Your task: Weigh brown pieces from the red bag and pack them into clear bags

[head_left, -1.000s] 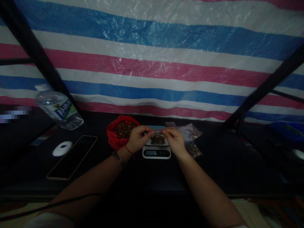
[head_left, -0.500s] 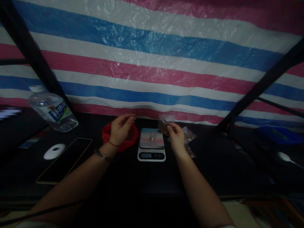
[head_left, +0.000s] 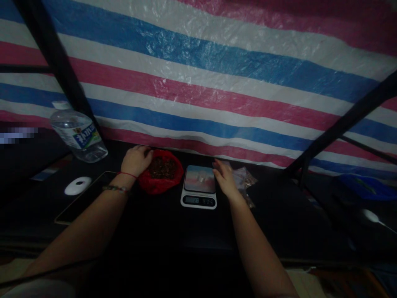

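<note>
My left hand (head_left: pixel 135 160) is at the left rim of a red plastic bag (head_left: pixel 155 186), thumb apart from the fingers, with nothing visible in it. Inside the rolled-open bag lie small dark brown dried pieces (head_left: pixel 166 167). To the bag's right stands a white digital kitchen scale (head_left: pixel 198 200), with a small pale object (head_left: pixel 201 179) on its shiny plate, too small to name. Just right of the scale, my right hand (head_left: pixel 226 180) has its fingers loosely spread and appears to hold nothing. Clear plastic bags (head_left: pixel 240 177) with brownish contents lie beside and partly behind it.
On the left are a plastic water bottle (head_left: pixel 79 134), a white oval case (head_left: pixel 77 186) and a phone (head_left: pixel 80 203). A striped plastic sheet (head_left: pixel 201 99) hangs behind, between dark metal bars. Far right are a blue tray (head_left: pixel 366 188) and a white corded object (head_left: pixel 370 216).
My left hand has moved left from above the red bag to its rim, uncovering the brown pieces. My right hand has lowered and let go of the small clear bag. The view has shifted slightly.
</note>
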The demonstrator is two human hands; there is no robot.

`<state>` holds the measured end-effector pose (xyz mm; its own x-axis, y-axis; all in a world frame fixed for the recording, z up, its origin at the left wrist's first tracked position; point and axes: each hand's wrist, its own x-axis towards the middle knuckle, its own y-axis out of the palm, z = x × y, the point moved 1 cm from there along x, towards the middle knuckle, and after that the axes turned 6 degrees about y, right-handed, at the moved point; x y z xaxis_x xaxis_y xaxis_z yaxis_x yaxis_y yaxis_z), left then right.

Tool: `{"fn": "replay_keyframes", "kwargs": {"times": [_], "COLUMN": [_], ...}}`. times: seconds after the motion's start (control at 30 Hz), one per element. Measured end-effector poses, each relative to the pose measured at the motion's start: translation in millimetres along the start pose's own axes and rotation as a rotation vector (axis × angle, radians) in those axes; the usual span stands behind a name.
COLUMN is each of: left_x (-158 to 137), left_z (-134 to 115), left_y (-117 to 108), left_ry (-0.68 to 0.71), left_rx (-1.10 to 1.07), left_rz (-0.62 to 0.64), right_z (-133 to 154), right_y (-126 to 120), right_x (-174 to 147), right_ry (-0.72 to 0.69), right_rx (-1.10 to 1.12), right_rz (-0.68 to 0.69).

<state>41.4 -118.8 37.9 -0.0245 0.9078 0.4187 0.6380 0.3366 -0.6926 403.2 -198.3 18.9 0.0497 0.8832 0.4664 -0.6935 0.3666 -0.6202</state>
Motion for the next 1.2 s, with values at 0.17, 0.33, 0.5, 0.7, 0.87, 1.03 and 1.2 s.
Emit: {"fn": "replay_keyframes", "kwargs": {"times": [0.17,0.33,0.5,0.7,0.87,1.03,1.2], "left_x": [3.3,1.3,-2.0,-4.4,-5.7,-7.8,-11.3], "left_z": [17.4,23.7,30.2,27.0,20.7,11.9,-2.5], "left_y": [-0.5,11.9,27.6,36.6,38.9,42.2,36.4], "left_ry": [-0.143,-0.251,-0.325,-0.434,-0.444,-0.491,-0.647], "left_rx": [0.094,-0.114,-0.487,-0.980,-1.106,-1.303,-1.509], "left_rz": [0.142,0.067,0.057,0.051,-0.026,-0.011,0.020], "right_z": [20.5,37.7,84.5,119.6,119.8,117.7,118.1], "right_y": [17.7,25.2,47.9,85.3,109.6,128.0,139.3], "right_x": [-7.7,-1.7,13.1,39.4,46.3,49.0,53.5], "right_ry": [-0.107,-0.085,-0.013,-0.190,-0.181,-0.184,-0.123], "right_rx": [-0.047,0.082,0.133,-0.296,-0.483,-0.363,-0.263], "right_rz": [0.246,0.242,0.387,0.513,0.579,0.633,0.644]}}
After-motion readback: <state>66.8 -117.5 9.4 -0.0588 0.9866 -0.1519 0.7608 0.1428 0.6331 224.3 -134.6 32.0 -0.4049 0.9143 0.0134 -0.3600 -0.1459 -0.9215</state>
